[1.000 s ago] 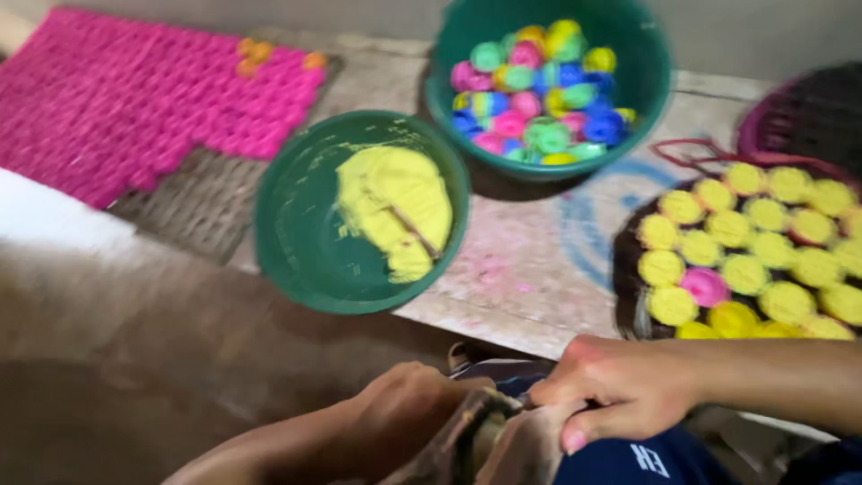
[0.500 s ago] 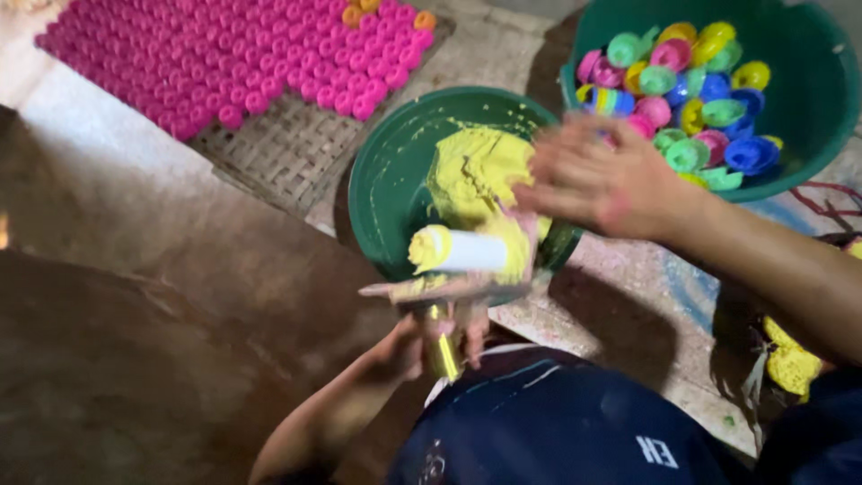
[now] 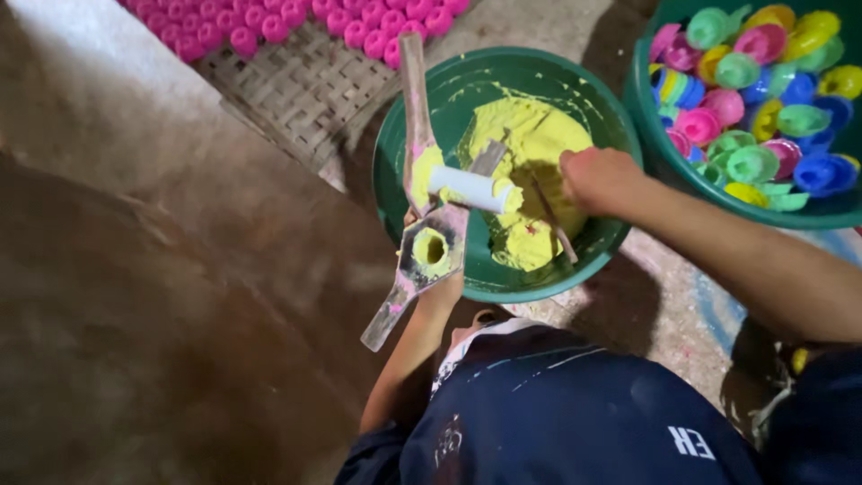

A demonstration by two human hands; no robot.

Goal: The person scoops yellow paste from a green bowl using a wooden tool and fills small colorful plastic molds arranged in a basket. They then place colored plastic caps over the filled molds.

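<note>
Floor [image 3: 135, 296] of bare brown earth fills the near left, nothing on it. Two green basins sit side by side so both stay in arm's reach: the right basin [image 3: 646, 135] holds a heap of mixed cups, too many to count, and the middle basin [image 3: 395, 162] holds one mound of yellow paste [image 3: 530, 135]. One woven mat [image 3: 296, 85] lies far left, carrying rows of pink pieces [image 3: 359, 18] set out apart, likely to dry; the count runs off frame. My left hand [image 3: 440, 287] grips a hinged mould [image 3: 422, 180] from below, swung open over the basin so drips fall back in; one white roller [image 3: 471, 189] sits in it, one yellow-filled socket visible. My right hand [image 3: 602, 180] is curled shut in the paste, beside one thin stick [image 3: 552, 220]; whether it holds that stick, I cannot tell.
</note>
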